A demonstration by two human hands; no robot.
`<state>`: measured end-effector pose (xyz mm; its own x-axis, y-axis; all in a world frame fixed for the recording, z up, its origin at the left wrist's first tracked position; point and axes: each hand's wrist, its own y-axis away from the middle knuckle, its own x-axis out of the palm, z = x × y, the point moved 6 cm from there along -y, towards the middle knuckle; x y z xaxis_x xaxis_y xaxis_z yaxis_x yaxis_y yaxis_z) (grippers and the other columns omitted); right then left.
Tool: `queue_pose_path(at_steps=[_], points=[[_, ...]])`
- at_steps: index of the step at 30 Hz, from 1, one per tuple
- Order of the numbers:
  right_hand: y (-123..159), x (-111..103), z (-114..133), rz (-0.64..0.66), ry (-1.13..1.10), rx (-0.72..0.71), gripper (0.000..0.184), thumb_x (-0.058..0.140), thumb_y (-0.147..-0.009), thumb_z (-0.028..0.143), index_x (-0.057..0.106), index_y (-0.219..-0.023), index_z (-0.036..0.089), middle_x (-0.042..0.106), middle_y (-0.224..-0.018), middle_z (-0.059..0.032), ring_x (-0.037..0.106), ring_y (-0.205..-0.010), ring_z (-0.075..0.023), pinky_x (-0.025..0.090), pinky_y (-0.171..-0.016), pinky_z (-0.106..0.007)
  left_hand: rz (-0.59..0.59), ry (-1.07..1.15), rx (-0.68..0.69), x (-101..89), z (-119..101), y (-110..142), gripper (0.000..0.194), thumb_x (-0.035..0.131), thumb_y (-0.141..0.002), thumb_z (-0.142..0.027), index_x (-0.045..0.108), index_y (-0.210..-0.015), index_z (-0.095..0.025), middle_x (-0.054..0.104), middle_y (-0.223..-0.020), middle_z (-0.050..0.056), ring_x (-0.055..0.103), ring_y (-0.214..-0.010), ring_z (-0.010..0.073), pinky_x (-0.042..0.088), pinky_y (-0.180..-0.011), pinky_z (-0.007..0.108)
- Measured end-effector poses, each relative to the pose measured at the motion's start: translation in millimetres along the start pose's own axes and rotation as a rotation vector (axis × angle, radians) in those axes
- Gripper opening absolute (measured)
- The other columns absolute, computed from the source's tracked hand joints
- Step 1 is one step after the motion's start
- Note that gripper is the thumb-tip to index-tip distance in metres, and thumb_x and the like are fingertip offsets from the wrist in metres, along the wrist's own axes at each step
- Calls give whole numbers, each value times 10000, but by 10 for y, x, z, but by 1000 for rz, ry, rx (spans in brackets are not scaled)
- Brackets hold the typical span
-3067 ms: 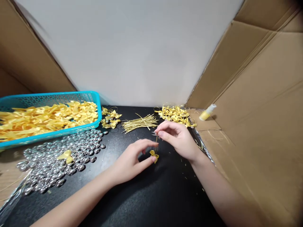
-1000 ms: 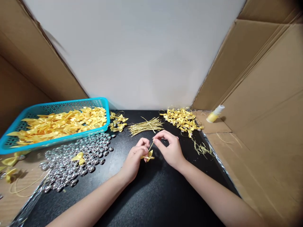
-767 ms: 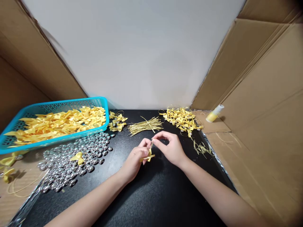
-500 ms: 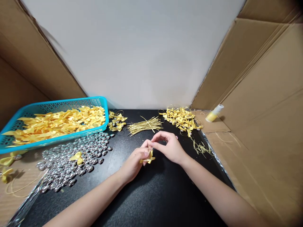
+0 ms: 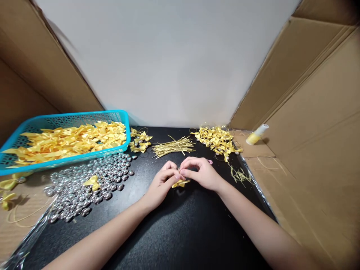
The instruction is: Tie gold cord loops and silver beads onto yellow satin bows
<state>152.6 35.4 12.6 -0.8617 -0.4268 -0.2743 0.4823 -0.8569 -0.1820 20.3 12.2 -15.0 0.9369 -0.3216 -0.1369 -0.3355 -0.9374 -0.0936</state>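
Observation:
My left hand [image 5: 163,183] and my right hand [image 5: 201,174] meet over the black table, fingertips pinched close together. Between them a short bit of thin gold cord shows, and my fingers cover most of it. A yellow ribbon bow [image 5: 180,184] hangs just beneath the fingertips, partly hidden by them. Beyond my hands lies a bundle of gold cords [image 5: 173,146]. To the left spread many shiny silver bells or beads [image 5: 84,187], with one loose yellow bow [image 5: 92,182] on top of them.
A blue basket [image 5: 127,129] of yellow bows stands at the left. Bows with cord loops [image 5: 218,139] are heaped at the back right, a smaller group [image 5: 140,140] beside the basket. Cord scraps [image 5: 240,175], a thread spool [image 5: 257,135] and cardboard walls [image 5: 315,93] are on the right.
My left fingers have moved from the bow up to my right fingertips. The bow now hangs lower, below both hands. The whole view has shifted slightly.

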Motion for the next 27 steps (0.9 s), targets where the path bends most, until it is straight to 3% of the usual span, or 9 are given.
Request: queue_pose_path(at_steps=[4, 7, 14, 18, 22, 25, 27], points=[[11, -24, 27, 21, 157, -11, 100, 668, -814, 167, 692, -718, 175, 675, -808, -24, 618, -787, -151, 479, -779, -303, -103, -73, -49, -83, 15, -17, 420, 511, -851, -499, 688, -671, -164, 471, -783, 22, 469, -781, 176, 390, -769, 305], [15, -19, 49, 45, 241, -58, 107, 671, -814, 133, 683, -716, 174, 679, -820, -25, 615, -817, -156, 467, -808, -316, -108, -100, -121, -79, 49, -27, 371, 580, -809, -472, 673, -621, -166, 487, -716, 8, 480, -727, 162, 373, -719, 288], [43, -27, 74, 84, 387, -125, 74, 707, -820, 162, 712, -761, 206, 664, -998, -31, 554, -991, -186, 420, -930, -385, -3, -7, -280, -62, 80, -49, 361, 555, -803, -457, 636, -600, -169, 511, -668, -9, 430, -668, 138, 331, -636, 255], [63, -25, 87, 98, 444, -149, 61, 713, -822, 185, 732, -784, 230, 616, -1146, -35, 486, -1117, -209, 384, -1002, -427, 109, 125, -459, -42, 195, -43, 440, 613, -751, -544, 537, -550, -160, 399, -550, -43, 314, -554, 106, 244, -533, 241], [73, 5, 86, 118, 482, -159, 68, 706, -830, 196, 736, -793, 245, 586, -1203, -33, 447, -1162, -220, 362, -1028, -448, 229, 255, -611, 35, 292, -4, 462, 690, -650, -601, 548, -648, -162, 283, -534, -87, 203, -504, 80, 149, -490, 232], [65, -6, 93, 113, 492, -161, 67, 704, -830, 188, 728, -799, 243, 582, -1210, -35, 443, -1165, -224, 360, -1026, -455, 184, 227, -626, 24, 318, -3, 435, 698, -626, -577, 565, -699, -170, 240, -519, -105, 172, -486, 73, 126, -484, 222], [53, -44, 103, 94, 471, -158, 68, 694, -837, 179, 715, -792, 225, 597, -1175, -43, 468, -1130, -218, 379, -1004, -441, 135, 147, -592, -1, 319, -14, 397, 687, -651, -547, 586, -693, -165, 297, -502, -93, 206, -476, 72, 140, -480, 222]])
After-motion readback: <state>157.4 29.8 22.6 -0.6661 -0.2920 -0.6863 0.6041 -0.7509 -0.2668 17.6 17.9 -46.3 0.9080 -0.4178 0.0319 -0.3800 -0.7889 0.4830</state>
